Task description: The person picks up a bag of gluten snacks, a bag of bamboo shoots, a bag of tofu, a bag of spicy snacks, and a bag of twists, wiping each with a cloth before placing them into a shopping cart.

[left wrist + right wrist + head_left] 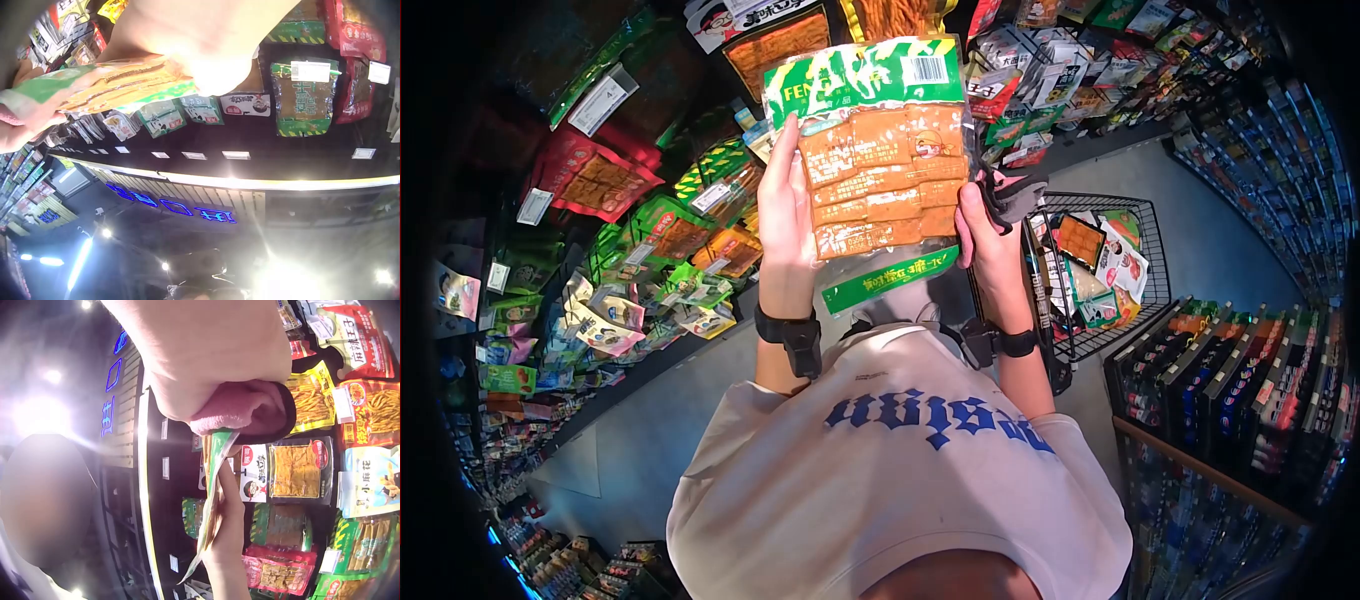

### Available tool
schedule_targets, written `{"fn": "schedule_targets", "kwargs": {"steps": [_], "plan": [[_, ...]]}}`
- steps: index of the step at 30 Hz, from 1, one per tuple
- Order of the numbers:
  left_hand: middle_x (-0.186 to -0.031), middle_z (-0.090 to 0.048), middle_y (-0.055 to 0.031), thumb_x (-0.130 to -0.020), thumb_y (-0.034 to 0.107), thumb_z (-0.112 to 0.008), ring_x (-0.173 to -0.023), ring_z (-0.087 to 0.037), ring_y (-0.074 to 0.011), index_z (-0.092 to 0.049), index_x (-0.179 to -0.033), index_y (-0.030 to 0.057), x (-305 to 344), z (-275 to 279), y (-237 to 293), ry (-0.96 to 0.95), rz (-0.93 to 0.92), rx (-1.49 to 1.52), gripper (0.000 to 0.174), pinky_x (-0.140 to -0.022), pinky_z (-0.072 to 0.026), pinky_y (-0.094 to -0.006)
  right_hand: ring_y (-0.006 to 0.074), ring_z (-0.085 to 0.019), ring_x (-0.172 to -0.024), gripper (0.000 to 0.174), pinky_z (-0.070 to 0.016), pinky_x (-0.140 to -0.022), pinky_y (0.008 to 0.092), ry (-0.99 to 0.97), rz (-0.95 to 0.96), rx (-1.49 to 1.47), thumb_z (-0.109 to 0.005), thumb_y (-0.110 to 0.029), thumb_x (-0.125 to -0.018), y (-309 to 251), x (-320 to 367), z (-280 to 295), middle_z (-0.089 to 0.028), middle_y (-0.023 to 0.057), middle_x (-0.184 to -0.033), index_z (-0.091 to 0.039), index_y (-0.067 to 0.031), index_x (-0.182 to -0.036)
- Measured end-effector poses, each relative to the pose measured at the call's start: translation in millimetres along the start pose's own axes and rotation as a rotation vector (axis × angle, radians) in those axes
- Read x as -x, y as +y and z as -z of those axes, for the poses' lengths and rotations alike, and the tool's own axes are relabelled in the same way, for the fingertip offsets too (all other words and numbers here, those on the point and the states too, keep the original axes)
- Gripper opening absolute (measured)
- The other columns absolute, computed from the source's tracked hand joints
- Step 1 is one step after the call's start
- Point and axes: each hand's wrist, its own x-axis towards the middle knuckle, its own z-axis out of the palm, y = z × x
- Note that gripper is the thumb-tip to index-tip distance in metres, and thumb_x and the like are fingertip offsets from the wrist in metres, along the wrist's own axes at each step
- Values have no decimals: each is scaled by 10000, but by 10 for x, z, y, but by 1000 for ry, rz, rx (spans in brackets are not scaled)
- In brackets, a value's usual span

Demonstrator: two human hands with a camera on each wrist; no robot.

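A flat clear snack pack (885,180) with green ends and rows of orange-brown pieces is held upright in front of the chest. My left hand (788,205) grips its left edge, the thumb lying along the front and the other fingers hidden behind. On the opposite edge my right hand (992,235) pinches the pack near its lower corner. A black-and-pink cloth item (1012,195) is bunched at the right hand; its fuzzy pink lining (234,409) shows in the right wrist view. Edge-on, the pack (125,84) spans both hands in the left wrist view.
A black wire shopping cart (1145,290) stands at the right with several packs inside. Hanging snack packs (700,215) with price tags line the rack ahead and left. A low shelf of boxed goods (1220,390) is at the lower right.
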Motion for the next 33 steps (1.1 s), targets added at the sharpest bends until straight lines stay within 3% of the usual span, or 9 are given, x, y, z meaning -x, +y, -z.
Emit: {"fn": "schedule_targets", "kwargs": {"steps": [2,15,17,24,26,27,29,31,33], "plan": [[-1348,-602,-175,-1083,363,-354,-1213,-607,-305,-505,-1360,-4,-18,108,-2,140,-10,32,485,-1067,-461,-466,39,-345,-384,213,-252,-393,203,11,0,8,-551,-234,-1042,6,-1,4,-432,-48,-504,-491,-88,-899],[-1339,-608,-178,-1081,382,-355,-1213,-606,-318,-507,-1366,0,-19,119,-39,56,56,104,501,-1070,-456,-481,48,-348,-369,231,-254,-382,205,-3,5,-59,-560,-258,-1035,-8,49,72,-429,-41,-496,-508,-81,-896],[-1298,-630,-146,-1078,352,-389,-1176,-629,-275,-520,-1335,16,-9,81,-46,197,-5,-9,443,-1031,-489,-435,49,-344,-368,220,-254,-381,205,-29,-11,-66,-560,-255,-1034,-37,67,78,-428,-42,-498,-513,-77,-915],[-1294,-631,-137,-1075,341,-406,-1167,-632,-254,-513,-1336,32,21,-32,-56,20,-17,-19,418,-1023,-493,-421,41,-339,-377,179,-244,-380,212,-94,-90,-138,-573,-232,-1027,19,86,133,-440,-45,-527,-526,-67,-976],[-1303,-620,-121,-1067,317,-449,-1194,-610,-220,-520,-1324,37,8,-94,-65,265,-87,-280,386,-1036,-472,-394,30,-359,-397,140,-246,-388,205,-65,-52,-106,-608,-187,-1010,-18,61,108,-446,-59,-555,-539,-71,-970],[-1303,-620,-121,-1067,317,-449,-1194,-610,-220,-520,-1324,37,-13,-110,-81,251,-81,-279,386,-1036,-472,-394,30,-359,-397,140,-246,-388,205,-57,-39,-102,-608,-187,-1010,-13,40,101,-446,-59,-555,-539,-71,-970],[-1254,-626,-85,-1049,235,-515,-1185,-593,-182,-482,-1369,7,-48,-119,-123,351,-214,-685,395,-1032,-456,-353,22,-392,-442,124,-270,-414,198,62,6,-109,-623,-160,-1002,32,6,96,-463,-70,-597,-553,-70,-952],[-1372,-528,-167,-975,202,-653,-1208,-554,-197,-257,-1532,8,-43,112,-78,472,-261,-1054,710,-1064,-425,-335,12,-456,-560,124,-333,-483,192,139,74,-15,-650,-149,-985,80,5,101,-519,-60,-676,-581,-48,-1004],[-1449,-471,-160,-939,190,-703,-1247,-526,-188,-230,-1548,46,-28,-37,-228,435,-327,-1095,784,-1103,-397,-362,49,-516,-615,186,-412,-539,216,242,151,166,-683,-132,-959,157,-4,102,-565,-40,-724,-607,-22,-1088]]}}
